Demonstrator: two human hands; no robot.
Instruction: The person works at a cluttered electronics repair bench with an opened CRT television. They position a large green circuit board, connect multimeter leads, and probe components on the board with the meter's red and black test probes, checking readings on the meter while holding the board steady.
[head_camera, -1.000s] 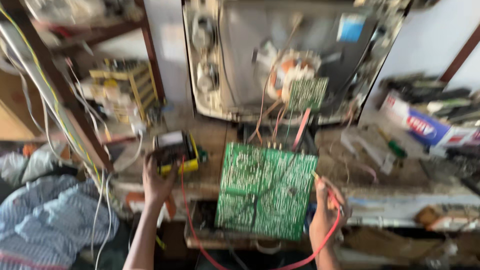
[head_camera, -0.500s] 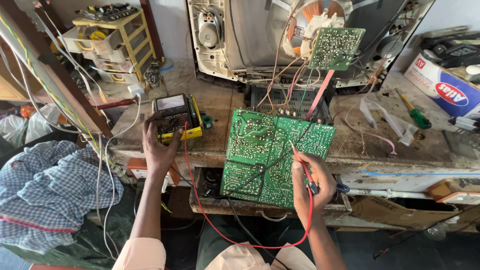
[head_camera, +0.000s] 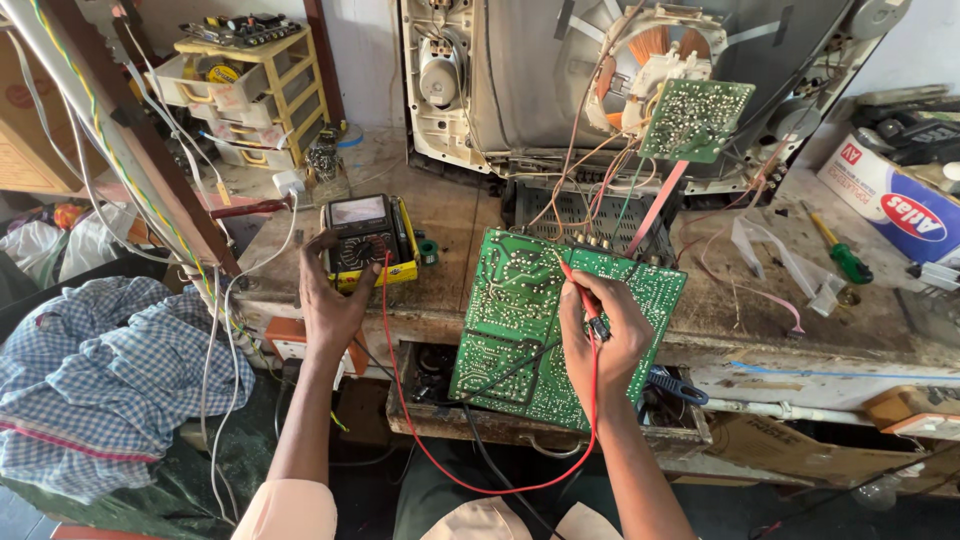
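Right hand (head_camera: 600, 335) pinching red test probe (head_camera: 580, 290) against green circuit board (head_camera: 520, 320) at bench (head_camera: 450, 215) front edge; left hand (head_camera: 330, 300), fingers spread, touching yellow-cased multimeter (head_camera: 365, 240).

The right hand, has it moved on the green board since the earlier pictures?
Yes. The right hand with the red probe went from the green circuit board's right edge toward its middle.

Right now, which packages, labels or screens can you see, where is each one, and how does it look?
Multimeter: on the bench under the left hand; yellow-edged black body, pale rectangular meter window.
Cardboard box: right bench edge; white with blue and red label.
Back of television: rear of bench; grey, screen not visible.
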